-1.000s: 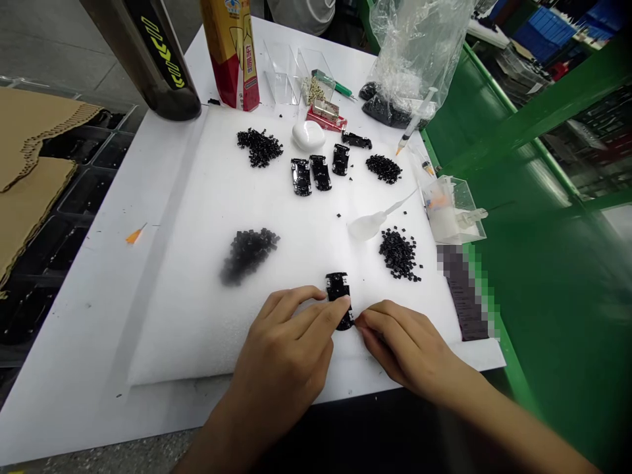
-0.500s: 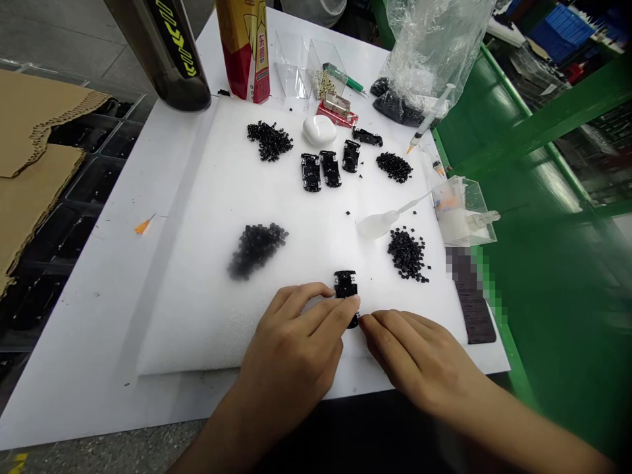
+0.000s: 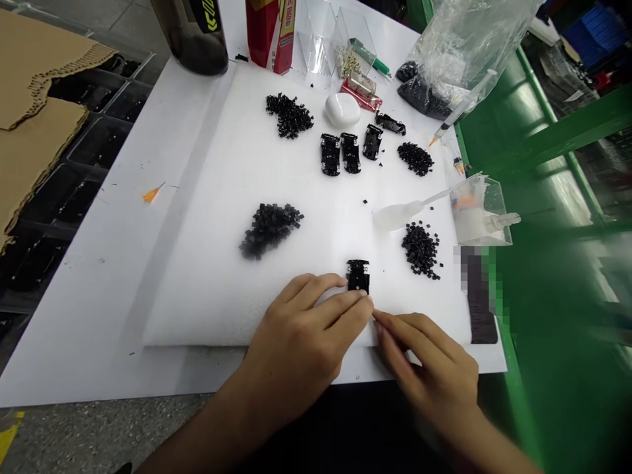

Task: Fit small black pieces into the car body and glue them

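A small black plastic part [image 3: 358, 276] lies on the white foam pad [image 3: 222, 230] near its front edge. My left hand [image 3: 306, 336] rests on the pad with its fingertips pressed on the near end of that part, covering its lower half. My right hand [image 3: 429, 368] comes in from the right, fingers together, its fingertips meeting the left fingertips at the part's near end. Whether the right fingers pinch something small is hidden.
Piles of small black pieces lie at mid-left [image 3: 270, 226], right [image 3: 421, 247], back left [image 3: 289, 115] and back right [image 3: 415, 158]. Three black parts [image 3: 349, 148] lie in a row, plus a white case [image 3: 342, 109], dropper bottle [image 3: 401, 213], clear box [image 3: 481, 210], plastic bag [image 3: 459, 46].
The view has shifted so the table sits higher and further right. My right hand has slid back toward me a little; my left fingers stay on the black part.
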Action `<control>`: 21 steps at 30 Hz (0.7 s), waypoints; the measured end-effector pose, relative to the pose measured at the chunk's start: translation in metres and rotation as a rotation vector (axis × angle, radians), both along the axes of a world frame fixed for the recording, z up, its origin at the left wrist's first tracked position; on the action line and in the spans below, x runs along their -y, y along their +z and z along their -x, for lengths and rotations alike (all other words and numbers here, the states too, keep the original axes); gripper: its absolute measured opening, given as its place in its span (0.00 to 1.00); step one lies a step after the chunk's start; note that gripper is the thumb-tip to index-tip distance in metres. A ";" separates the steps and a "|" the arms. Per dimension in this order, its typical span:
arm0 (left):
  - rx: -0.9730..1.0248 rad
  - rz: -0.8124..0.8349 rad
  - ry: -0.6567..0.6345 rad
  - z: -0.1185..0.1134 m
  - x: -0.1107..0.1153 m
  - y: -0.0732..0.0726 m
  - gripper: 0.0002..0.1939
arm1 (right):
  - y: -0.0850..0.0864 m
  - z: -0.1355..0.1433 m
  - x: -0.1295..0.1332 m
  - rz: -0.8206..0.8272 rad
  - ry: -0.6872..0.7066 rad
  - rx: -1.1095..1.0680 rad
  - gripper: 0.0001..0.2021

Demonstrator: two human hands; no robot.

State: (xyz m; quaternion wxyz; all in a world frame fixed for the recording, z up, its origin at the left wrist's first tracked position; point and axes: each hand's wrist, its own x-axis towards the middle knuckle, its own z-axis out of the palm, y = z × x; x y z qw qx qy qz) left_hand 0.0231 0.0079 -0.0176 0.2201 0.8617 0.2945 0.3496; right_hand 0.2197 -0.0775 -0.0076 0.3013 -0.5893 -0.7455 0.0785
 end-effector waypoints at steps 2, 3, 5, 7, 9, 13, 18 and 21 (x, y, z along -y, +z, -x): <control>-0.039 -0.026 -0.021 0.003 0.002 -0.001 0.16 | 0.005 0.004 -0.003 0.035 -0.064 -0.083 0.20; -0.057 -0.043 -0.033 0.005 0.003 -0.002 0.16 | 0.007 0.005 -0.004 0.045 -0.091 -0.106 0.19; -0.080 -0.077 -0.054 0.008 0.005 -0.003 0.16 | 0.008 0.004 -0.004 0.056 -0.111 -0.113 0.18; -0.086 -0.105 -0.062 0.009 0.006 -0.004 0.16 | 0.006 0.002 -0.002 0.033 -0.070 -0.058 0.21; -0.087 -0.116 -0.063 0.009 0.006 -0.005 0.17 | 0.001 -0.001 0.001 -0.014 -0.016 0.031 0.25; -0.081 -0.122 -0.044 0.007 0.006 -0.006 0.16 | -0.010 -0.002 0.008 -0.044 -0.026 0.104 0.31; -0.056 -0.104 -0.023 0.004 0.006 -0.008 0.14 | -0.003 0.001 0.005 -0.001 -0.072 0.004 0.21; -0.004 -0.100 -0.003 0.003 0.006 -0.008 0.13 | 0.015 0.000 -0.005 0.073 -0.236 -0.177 0.13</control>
